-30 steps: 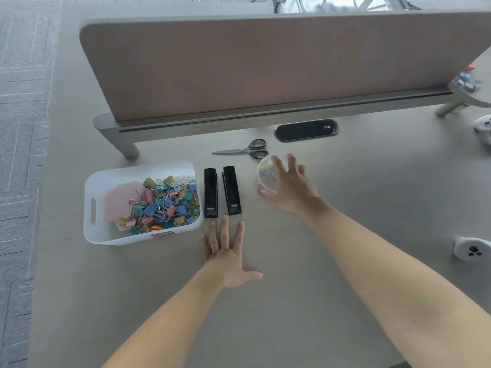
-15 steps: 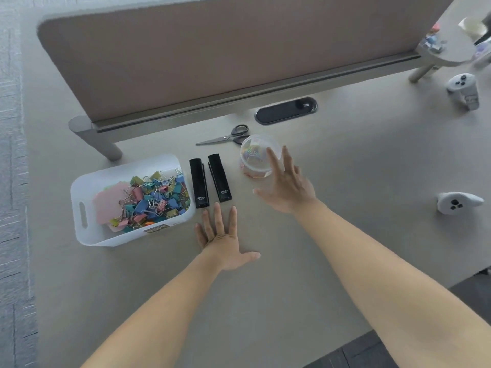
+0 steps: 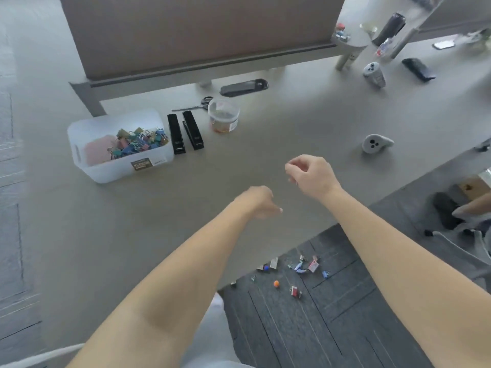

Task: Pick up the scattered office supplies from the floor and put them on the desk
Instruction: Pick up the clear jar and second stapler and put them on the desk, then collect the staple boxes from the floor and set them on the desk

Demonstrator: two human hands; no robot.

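Several small coloured binder clips [image 3: 300,266] and an orange ball [image 3: 276,283] lie scattered on the dark carpet [image 3: 332,328] just past the desk's near edge. On the grey desk [image 3: 132,235] stand a white bin [image 3: 87,144] full of binder clips, two black staplers [image 3: 185,133], scissors [image 3: 198,104] and a clear round tub [image 3: 223,118] of clips. My left hand [image 3: 259,201] hovers over the desk with fingers loosely curled, holding nothing. My right hand [image 3: 309,176] hangs above the desk, fingers loosely curled and empty.
A tan divider panel [image 3: 199,30] closes off the desk's far side, with a black cable port [image 3: 243,87] in front. White controllers [image 3: 376,143] [image 3: 374,73] lie at right, beside a dark phone [image 3: 418,69] and a bottle [image 3: 389,29]. Another person's shoe [image 3: 446,209] is at far right.
Both hands lifted off the desk and drew back toward me, fingers curling. My right hand left the clear tub standing. My view swung right and down, revealing the carpet and scattered clips.
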